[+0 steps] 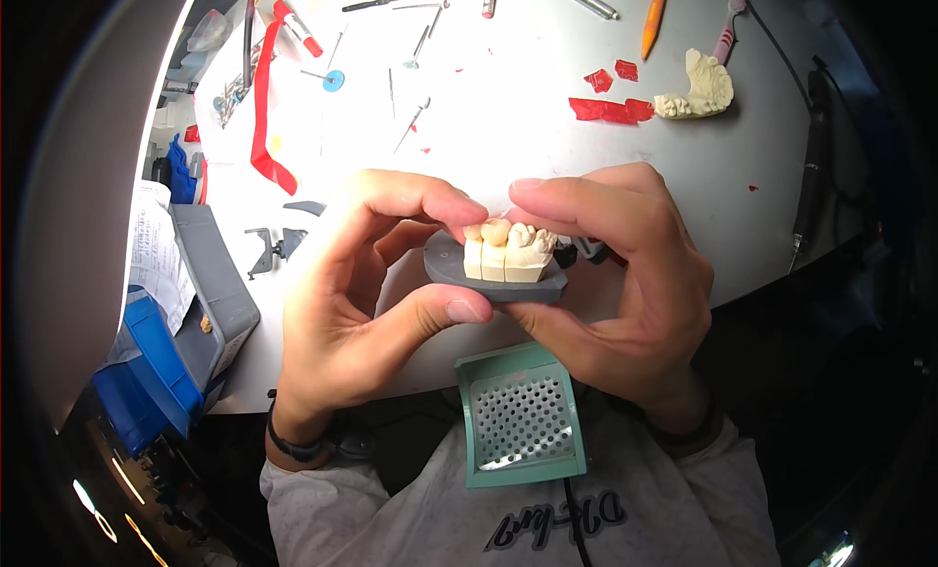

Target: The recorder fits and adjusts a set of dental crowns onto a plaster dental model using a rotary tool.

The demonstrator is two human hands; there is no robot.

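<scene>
A dental model (508, 259) of cream-coloured teeth on a dark grey base is held up in front of me between both hands. My left hand (381, 293) grips it from the left, thumb against the front edge of the base and index fingertip at the top of the end tooth. On the other side my right hand (625, 274) is closed round it, thumb under the base and index finger above the teeth. One tooth near the left looks a little more yellow than its neighbours. The model's back and some of my fingers are hidden.
Beyond my hands lie a plaster jaw cast (705, 86), red sheet pieces (611, 109), a red strip (262, 127) and several rotary burs (420, 49). A handpiece (809, 176) rests at right. Grey (217, 274) and blue bins stand left. A green perforated suction inlet (523, 420) sits below.
</scene>
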